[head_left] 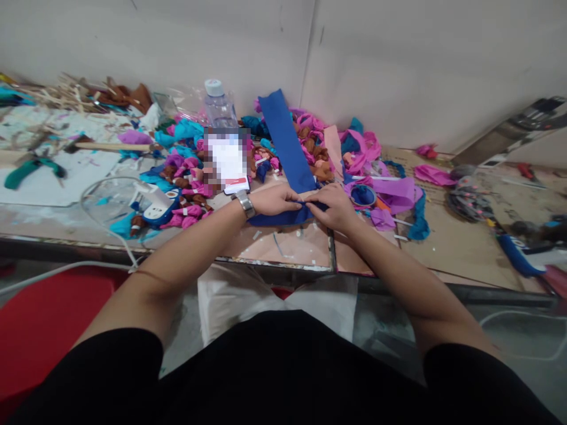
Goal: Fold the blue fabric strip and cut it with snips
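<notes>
My left hand, with a metal watch on its wrist, pinches a dark blue fabric strip near the front of the bench. From the other side my right hand pinches the same strip, and the fingertips of both hands nearly meet. Part of the strip lies on the bench below my left hand. Just beyond my hands, a wider blue fabric band slants away over a heap of coloured scraps. Whether the band and the strip are one piece I cannot tell. A roll of tape sits right of my right hand.
Behind my left hand a lit phone leans before a clear bottle. A power strip with a white cable lies left, past it green-handled pliers and a hammer. Pink and purple scraps spread right. A red stool stands lower left.
</notes>
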{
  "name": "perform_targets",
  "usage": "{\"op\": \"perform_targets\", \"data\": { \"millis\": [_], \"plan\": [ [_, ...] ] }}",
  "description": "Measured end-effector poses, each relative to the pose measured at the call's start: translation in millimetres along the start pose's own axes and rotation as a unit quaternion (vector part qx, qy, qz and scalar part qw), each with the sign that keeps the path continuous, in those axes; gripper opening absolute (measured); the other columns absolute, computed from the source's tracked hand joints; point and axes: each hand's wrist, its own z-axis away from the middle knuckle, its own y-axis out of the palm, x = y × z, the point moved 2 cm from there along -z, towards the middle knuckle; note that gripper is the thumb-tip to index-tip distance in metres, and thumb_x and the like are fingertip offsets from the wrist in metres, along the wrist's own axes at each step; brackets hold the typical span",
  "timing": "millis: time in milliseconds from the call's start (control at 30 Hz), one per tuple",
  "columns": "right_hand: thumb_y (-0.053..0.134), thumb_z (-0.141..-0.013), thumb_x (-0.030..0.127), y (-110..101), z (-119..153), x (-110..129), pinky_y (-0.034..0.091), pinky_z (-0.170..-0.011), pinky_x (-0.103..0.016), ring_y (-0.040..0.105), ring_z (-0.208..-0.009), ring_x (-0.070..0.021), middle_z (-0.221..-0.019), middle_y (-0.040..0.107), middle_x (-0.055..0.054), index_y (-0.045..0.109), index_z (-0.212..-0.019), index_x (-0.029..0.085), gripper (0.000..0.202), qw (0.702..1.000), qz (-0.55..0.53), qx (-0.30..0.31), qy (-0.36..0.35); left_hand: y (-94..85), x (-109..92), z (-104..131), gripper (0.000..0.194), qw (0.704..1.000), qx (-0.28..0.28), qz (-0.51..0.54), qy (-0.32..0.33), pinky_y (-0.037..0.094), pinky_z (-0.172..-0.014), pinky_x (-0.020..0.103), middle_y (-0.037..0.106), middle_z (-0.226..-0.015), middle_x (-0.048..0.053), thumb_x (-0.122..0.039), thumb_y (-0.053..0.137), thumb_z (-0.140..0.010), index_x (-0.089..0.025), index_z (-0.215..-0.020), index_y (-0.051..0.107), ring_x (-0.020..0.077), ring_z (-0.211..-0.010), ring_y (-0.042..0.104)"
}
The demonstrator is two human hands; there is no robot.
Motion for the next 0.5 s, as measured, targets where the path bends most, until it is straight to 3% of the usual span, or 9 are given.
{"op": "perform_targets", "data": {
  "millis": [367,500],
  "plan": [
    [0.063,-0.101,0.034,-1.0,0.3,-2.4,0.043,-0.094,-0.049,0.072,-0.090,-0.0244,-0.095,0.084,-0.005,0.081,-0.100,0.029,0.019,0.999,-0.016,-0.011,-0.043,-1.2,1.3,0.1,0.037,0.985,-0.014,0.160,-0.070,0.044,-0.076,0.027,0.071,-0.081,0.001,-0.048,0.070,-0.082,-0.015,-0.096,0.082,0.0134,-0.073,0.055],
    [0.063,-0.101,0.033,-2.2,1.4,-0.8,0.043,-0.096,-0.050,0.072,-0.091,-0.0248,-0.097,0.084,-0.005,0.081,-0.100,0.028,0.018,0.998,-0.013,-0.015,-0.052,-1.7,-1.2,1.2,0.047,0.985,-0.038,0.147,-0.082,0.039,-0.069,0.026,0.065,-0.074,0.000,-0.059,0.068,-0.085,-0.014,-0.086,0.080,0.0121,-0.069,0.047]
  ]
}}
